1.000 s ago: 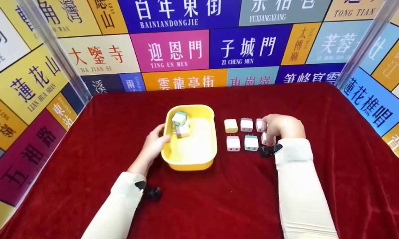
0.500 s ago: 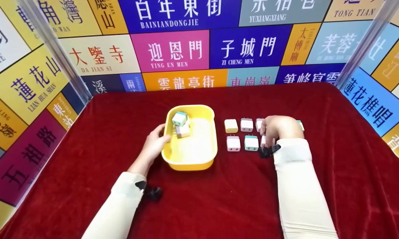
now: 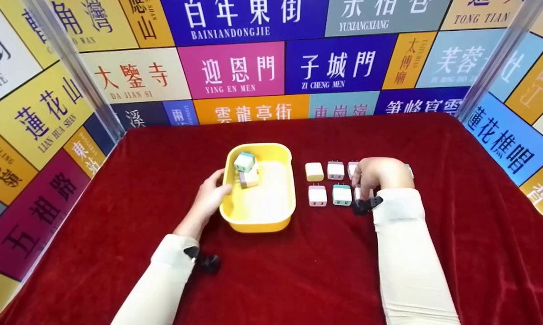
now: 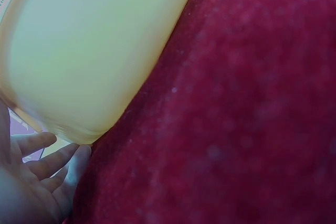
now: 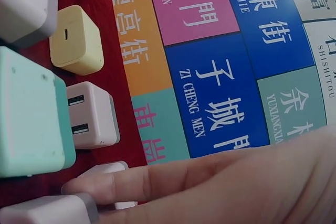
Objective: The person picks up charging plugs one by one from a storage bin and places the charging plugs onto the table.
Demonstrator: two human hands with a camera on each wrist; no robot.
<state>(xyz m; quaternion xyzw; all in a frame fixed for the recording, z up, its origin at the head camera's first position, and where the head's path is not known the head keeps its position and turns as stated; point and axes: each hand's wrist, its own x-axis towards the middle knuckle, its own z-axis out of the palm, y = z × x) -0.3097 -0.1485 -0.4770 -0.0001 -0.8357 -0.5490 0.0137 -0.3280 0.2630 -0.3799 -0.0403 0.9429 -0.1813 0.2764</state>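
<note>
My left hand point(image 3: 210, 192) holds the left side of a yellow plastic tub point(image 3: 257, 225), thumb over the rim and fingers along the outer wall. Inside lie two plug chargers, a green one point(image 3: 244, 161) and a white one with a brownish tint point(image 3: 248, 178). To the right, my right hand point(image 3: 383, 174) pinches a pinkish-white charger with a grey back point(image 5: 44, 211), low over the red cloth. Beside it sits a mint-green charger point(image 3: 342, 195), then a pink one point(image 3: 317, 196). Behind them stand a yellow charger point(image 3: 314, 172) and a white-and-grey one point(image 3: 336, 170); another charger point(image 5: 107, 169) is partly covered by my fingers.
Red velvet cloth point(image 3: 271, 280) covers the table. Past my right hand, the edge of a green-and-white charger point(image 3: 408, 169) peeks out. Colourful sign panels point(image 3: 230, 67) enclose the back and sides, with clear posts point(image 3: 84, 85) at the corners.
My right hand has shifted slightly left, bringing the charger in its fingers closer to the mint-green one. The green-and-white charger at the right has come into sight. My left hand and the tub stay put.
</note>
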